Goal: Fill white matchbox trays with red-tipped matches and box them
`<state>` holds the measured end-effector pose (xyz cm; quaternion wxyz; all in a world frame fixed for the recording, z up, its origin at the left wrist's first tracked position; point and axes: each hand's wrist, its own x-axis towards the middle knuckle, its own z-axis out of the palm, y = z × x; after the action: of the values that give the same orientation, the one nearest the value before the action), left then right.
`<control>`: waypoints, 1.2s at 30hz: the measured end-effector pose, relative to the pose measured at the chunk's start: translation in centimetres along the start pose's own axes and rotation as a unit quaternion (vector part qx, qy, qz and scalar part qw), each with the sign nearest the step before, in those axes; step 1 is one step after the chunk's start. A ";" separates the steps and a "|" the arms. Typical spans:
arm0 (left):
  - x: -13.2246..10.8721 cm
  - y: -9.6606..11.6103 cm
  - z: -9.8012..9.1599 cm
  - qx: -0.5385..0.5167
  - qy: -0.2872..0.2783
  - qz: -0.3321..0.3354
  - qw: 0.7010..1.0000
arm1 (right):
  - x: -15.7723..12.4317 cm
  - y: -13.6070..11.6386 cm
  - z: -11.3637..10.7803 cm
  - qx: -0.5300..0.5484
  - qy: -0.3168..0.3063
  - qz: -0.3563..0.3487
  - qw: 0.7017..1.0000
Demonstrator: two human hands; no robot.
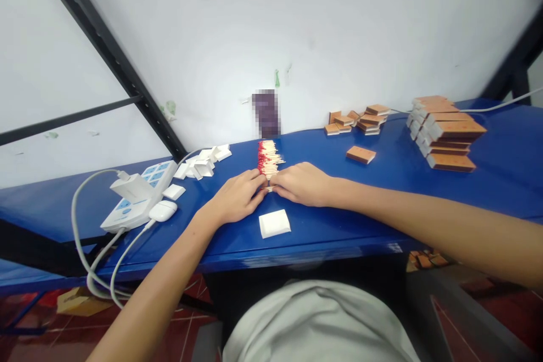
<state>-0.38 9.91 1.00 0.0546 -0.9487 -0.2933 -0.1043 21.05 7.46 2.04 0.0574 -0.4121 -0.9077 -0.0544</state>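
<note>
We've got a white wall (339, 28) behind the fingers (258, 181), with green flecks. Blue table (382, 192) under them, black frame bars (106, 45) up-left of them, red tile floor (190, 317) below. Even, soft light.

smooth glossy blue table (382, 192), pale wooden matches (268, 158), matt white card trays (275, 223).

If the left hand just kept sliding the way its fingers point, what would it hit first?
Probably the right hand: its fingertips face the left hand almost nose to nose, at the near end of the matches. Whether they already touch is unclear.
</note>
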 end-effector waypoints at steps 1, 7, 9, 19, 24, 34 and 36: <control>0.0 0.1 0.0 0.002 -0.001 0.002 1.000 | 0.0 0.0 0.0 -0.004 -0.003 0.002 1.000; 0.1 0.3 -0.2 0.025 -0.017 0.000 1.000 | 0.1 0.0 0.0 0.001 -0.008 0.006 1.000; 0.1 0.4 -0.2 0.036 -0.018 -0.002 0.999 | 0.0 0.1 -0.1 0.012 -0.006 0.004 1.000; 0.0 0.4 -0.3 0.090 -0.017 -0.006 0.996 | 0.1 -0.2 0.0 0.004 -0.015 0.017 1.000; 0.2 0.4 -0.5 0.093 -0.028 -0.009 0.995 | 0.3 -0.2 0.2 0.003 -0.011 0.014 1.000; 0.2 0.2 -0.2 0.075 -0.035 -0.021 0.996 | 0.4 -0.1 0.3 0.013 -0.008 0.018 1.000; 0.2 0.3 -0.2 0.062 -0.037 -0.023 0.997 | 0.4 -0.1 0.3 0.016 -0.013 0.021 1.000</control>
<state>-0.10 9.77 1.18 0.1000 -0.9399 -0.3224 -0.0522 20.65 7.75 1.81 0.0530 -0.4307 -0.9003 -0.0330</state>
